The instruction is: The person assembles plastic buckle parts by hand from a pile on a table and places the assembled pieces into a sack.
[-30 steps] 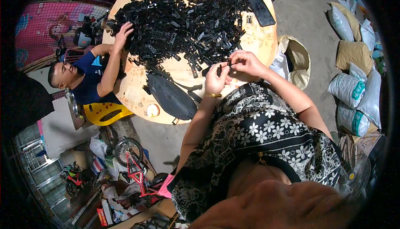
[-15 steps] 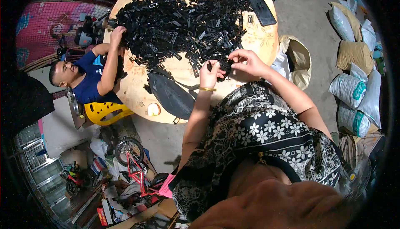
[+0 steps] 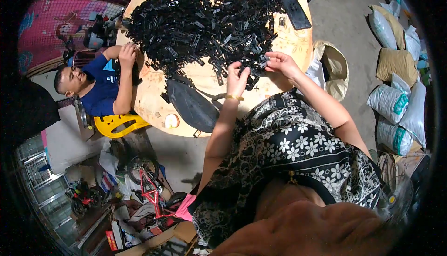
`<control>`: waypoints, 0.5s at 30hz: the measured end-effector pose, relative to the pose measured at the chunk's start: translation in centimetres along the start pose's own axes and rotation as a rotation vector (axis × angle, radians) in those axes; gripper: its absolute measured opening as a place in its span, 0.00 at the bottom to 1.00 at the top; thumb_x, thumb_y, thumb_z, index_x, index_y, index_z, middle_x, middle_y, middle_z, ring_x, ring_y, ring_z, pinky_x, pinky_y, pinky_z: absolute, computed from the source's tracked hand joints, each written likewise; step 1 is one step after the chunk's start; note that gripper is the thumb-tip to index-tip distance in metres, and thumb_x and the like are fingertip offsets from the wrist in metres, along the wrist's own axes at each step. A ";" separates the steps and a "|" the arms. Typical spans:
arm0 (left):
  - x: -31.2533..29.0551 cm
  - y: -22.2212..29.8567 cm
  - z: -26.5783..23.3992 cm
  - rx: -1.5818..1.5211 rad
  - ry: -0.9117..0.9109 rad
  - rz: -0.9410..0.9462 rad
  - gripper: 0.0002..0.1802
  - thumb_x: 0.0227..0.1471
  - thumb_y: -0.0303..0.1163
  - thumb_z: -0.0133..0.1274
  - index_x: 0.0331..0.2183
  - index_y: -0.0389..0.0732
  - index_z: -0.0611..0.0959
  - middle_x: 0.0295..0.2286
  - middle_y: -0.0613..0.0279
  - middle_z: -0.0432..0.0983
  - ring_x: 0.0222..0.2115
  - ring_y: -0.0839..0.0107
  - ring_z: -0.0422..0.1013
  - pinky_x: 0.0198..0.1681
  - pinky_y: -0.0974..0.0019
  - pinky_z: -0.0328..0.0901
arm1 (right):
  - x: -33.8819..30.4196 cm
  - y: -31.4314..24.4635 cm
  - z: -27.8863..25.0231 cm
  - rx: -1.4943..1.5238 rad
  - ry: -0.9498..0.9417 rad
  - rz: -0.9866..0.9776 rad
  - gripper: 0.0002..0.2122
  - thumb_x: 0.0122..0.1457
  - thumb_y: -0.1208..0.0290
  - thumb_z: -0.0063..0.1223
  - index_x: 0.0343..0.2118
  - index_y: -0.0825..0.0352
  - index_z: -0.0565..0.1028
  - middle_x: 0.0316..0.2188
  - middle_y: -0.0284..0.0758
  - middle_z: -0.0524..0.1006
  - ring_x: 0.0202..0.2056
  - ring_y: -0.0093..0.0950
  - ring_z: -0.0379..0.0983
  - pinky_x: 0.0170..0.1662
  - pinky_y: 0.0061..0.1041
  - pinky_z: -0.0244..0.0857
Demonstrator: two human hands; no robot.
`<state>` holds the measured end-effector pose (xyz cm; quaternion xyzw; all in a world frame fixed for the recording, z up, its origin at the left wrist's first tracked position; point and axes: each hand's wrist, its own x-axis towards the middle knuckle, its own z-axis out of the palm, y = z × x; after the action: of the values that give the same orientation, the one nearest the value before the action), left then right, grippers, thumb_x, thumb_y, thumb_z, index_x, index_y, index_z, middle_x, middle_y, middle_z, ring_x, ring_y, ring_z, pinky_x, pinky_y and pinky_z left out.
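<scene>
A large heap of small black plastic pieces [image 3: 195, 28], many of them long and slotted, covers much of the round wooden table [image 3: 153, 102]. At the heap's near edge is my left hand [image 3: 236, 83], its thumb and forefinger apart and nothing visible between them. To its right, my right hand [image 3: 285, 66] pinches a small black piece [image 3: 264, 63] at its fingertips, just over more loose pieces. The exact shape of that piece is too small to make out. A black pouch with a strap [image 3: 191, 104] lies left of my left wrist.
Two phones [image 3: 296, 13] lie at the table's far right. A bitten apple [image 3: 172, 121] sits near the front edge. Across on the left, a co-worker [image 3: 102, 84] sits on a yellow chair [image 3: 121, 124]. An open sack [image 3: 335, 65] stands right of the table; filled sacks [image 3: 391, 102] line the floor beyond.
My hands have moved apart. The left has opened its fingers by the heap, and the right has shifted slightly right. The co-worker's hand has drawn back a little from the heap.
</scene>
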<state>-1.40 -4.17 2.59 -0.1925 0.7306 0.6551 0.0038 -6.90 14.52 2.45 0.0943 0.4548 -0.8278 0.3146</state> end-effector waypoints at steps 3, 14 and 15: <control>-1.9 2.0 0.3 -0.555 -0.235 -0.288 0.11 0.45 0.28 0.41 0.35 0.40 0.67 0.23 0.65 0.67 0.19 0.81 0.60 0.17 0.78 0.55 | -1.7 -0.6 1.2 -0.010 -0.059 -0.010 0.14 0.46 0.80 0.50 0.39 0.70 0.68 0.26 0.32 0.72 0.26 0.20 0.70 0.32 0.17 0.66; -3.8 2.1 1.2 0.199 -0.270 0.124 0.15 0.41 0.22 0.51 0.37 0.34 0.74 0.26 0.67 0.68 0.19 0.83 0.63 0.21 0.79 0.60 | -4.7 -1.8 2.9 -0.831 0.021 -0.304 0.10 0.42 0.76 0.56 0.30 0.69 0.74 0.21 0.30 0.73 0.23 0.16 0.66 0.28 0.16 0.62; -3.7 2.1 1.2 0.211 -0.228 0.239 0.16 0.42 0.23 0.50 0.38 0.34 0.72 0.27 0.65 0.69 0.20 0.82 0.65 0.23 0.80 0.61 | -4.6 -1.6 2.7 -0.831 0.021 -0.304 0.10 0.42 0.76 0.56 0.30 0.69 0.74 0.21 0.30 0.73 0.23 0.16 0.66 0.28 0.16 0.62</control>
<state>1.13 -1.80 5.40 -0.0276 0.8076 0.5884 0.0288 -3.92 14.93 7.19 -0.0996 0.7608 -0.6107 0.1959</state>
